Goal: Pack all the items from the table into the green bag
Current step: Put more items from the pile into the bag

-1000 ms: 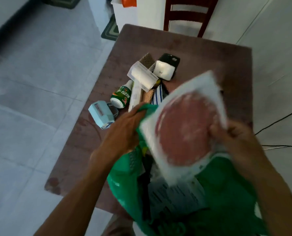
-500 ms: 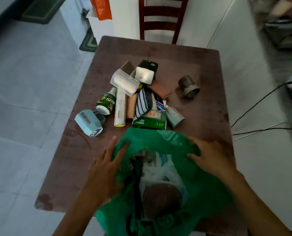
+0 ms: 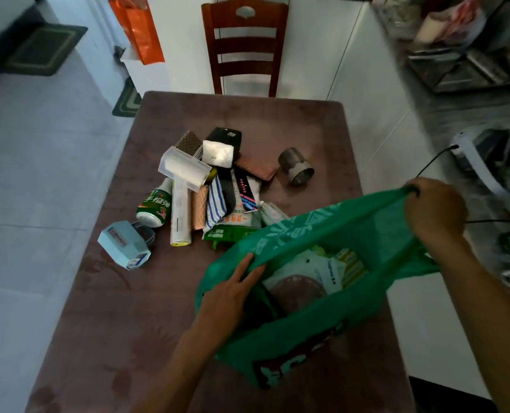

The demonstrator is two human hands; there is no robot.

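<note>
Green bag (image 3: 313, 329) sits open on the near right part of a dark brown bench (image 3: 122, 317), its mouth held wide so the contents show: a white packet with a round dark patty (image 3: 297, 290) and some pale printed packets (image 3: 337, 263) behind it. Right hand (image 3: 435, 210), raised off to the right of the bench, has its grip closed tight around the far corner of the bag's rim, fingers curled over the gathered fabric and pulling it up and taut. Left hand (image 3: 229, 293) lies at the near left of the bag's mouth with fingers straight and relaxed, pressing the rim outward; its grip is not closed on anything. Beyond the bag, in the middle of the bench, lies a loose heap of items: a green bottle with a white cap (image 3: 155, 207) on its side, a long white tube (image 3: 180, 216) beside it, a clear plastic box (image 3: 185, 168) resting on top, a white wrapped block (image 3: 218, 153) leaning on a black box (image 3: 225, 137), a striped cloth (image 3: 216, 204), and green and white packets (image 3: 232, 228) touching the bag's far edge. A pale blue box (image 3: 124, 244) sits apart at the left, and a grey metal cylinder (image 3: 297, 169) lies apart at the right. A red-brown wooden chair (image 3: 244, 46) stands at the far end of the bench.
</note>
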